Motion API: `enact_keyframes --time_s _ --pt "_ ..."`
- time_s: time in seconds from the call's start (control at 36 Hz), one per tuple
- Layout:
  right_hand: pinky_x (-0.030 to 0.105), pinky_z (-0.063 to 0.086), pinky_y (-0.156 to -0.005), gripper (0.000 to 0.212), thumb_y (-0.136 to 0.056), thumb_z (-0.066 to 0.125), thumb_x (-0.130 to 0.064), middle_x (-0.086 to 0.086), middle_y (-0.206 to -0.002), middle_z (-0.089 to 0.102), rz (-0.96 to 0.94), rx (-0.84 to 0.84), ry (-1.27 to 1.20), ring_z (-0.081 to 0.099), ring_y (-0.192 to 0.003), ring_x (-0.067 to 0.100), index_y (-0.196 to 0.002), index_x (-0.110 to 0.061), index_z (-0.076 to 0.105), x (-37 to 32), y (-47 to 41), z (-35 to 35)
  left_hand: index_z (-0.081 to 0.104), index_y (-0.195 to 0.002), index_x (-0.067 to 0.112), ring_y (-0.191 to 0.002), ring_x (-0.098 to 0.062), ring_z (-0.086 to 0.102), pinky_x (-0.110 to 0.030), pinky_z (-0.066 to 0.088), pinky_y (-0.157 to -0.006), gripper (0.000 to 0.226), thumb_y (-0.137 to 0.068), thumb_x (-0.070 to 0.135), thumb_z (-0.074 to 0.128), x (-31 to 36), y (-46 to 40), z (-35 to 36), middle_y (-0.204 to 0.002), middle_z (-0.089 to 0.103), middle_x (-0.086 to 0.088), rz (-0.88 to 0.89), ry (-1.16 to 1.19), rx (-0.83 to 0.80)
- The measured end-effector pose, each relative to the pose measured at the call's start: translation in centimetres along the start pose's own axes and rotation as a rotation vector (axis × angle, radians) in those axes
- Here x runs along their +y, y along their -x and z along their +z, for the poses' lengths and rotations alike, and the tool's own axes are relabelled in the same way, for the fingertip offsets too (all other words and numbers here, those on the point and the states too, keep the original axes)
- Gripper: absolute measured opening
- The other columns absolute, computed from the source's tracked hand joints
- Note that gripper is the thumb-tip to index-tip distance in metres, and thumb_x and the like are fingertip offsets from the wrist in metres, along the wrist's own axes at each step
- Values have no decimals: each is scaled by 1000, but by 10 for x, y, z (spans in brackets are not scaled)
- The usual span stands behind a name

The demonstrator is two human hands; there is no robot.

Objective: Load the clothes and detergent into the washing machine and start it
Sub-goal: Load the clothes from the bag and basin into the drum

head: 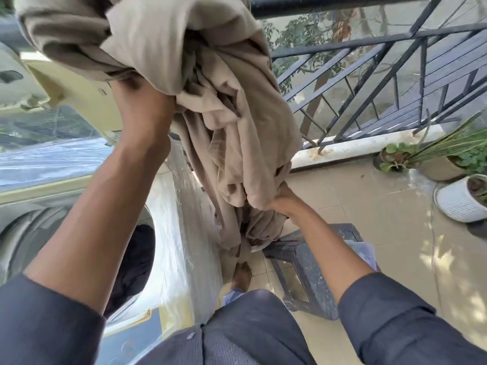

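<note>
Your left hand (143, 111) is raised high, fingers closed into the upper bunch of the beige cloth (210, 106); your right hand (283, 200) pinches a lower fold of it, closed tight; the cloth hangs between them as a long crumpled bundle, its long axis running from upper left down toward the floor, its tail dangling just beside the dark stool (313, 262); the washing machine (168, 206) sits at your left, its drum opening (137, 262) dark; potted plants (458, 196) stand by the railing (382, 64).

daylight, bright | dappled leaf shadows on floor tiles (395, 219) right | wide-angle bending at edges | slight motion blur
</note>
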State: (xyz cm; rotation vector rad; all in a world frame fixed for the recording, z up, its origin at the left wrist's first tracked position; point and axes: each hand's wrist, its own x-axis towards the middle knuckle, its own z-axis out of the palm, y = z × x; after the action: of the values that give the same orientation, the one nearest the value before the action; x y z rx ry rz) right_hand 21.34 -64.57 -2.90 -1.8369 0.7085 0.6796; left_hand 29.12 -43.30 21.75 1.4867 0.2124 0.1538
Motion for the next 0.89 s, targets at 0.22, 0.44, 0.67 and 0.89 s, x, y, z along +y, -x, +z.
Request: enact_keyframes --time_s 0.22,0.44,0.67,0.89 --pt "37 50 -79 34 -98 58 -26 17 -123 71 93 237 -96 67 -110 35 -124 -6 67 12 -28 10 60 -99 23 -96 -19 63 -47 63 -84 28 -73 18 67 2 -2 -4 -101 71 -2 45 -19 -14" --pt "38 50 -75 25 -99 50 -6 8 -93 66 -83 403 -380 63 -83 26 -114 -12 69 -39 25 -88 70 -116 13 -105 -7 64 -43 58 -107 33 -83 9 70 -25 -19 -10 -119 74 -1 119 -114 20" --pt "36 47 -75 24 -107 46 -9 5 -84 67 -582 73 -718 59 -72 20 -103 -16 68 -113 117 -130 68 -79 43 -106 -10 65 -44 58 -101 28 -85 17 69 -66 -32 -5 -82 68 42 209 -307 -43" --pt "43 44 -117 31 -103 50 -14 2 -127 71 -880 -267 -680 60 -128 23 -126 -20 70 -156 145 -101 70 -126 27 -125 -15 67 -43 55 -109 45 -82 33 74 -91 -17 -12 -130 73 8 58 -335 -132"
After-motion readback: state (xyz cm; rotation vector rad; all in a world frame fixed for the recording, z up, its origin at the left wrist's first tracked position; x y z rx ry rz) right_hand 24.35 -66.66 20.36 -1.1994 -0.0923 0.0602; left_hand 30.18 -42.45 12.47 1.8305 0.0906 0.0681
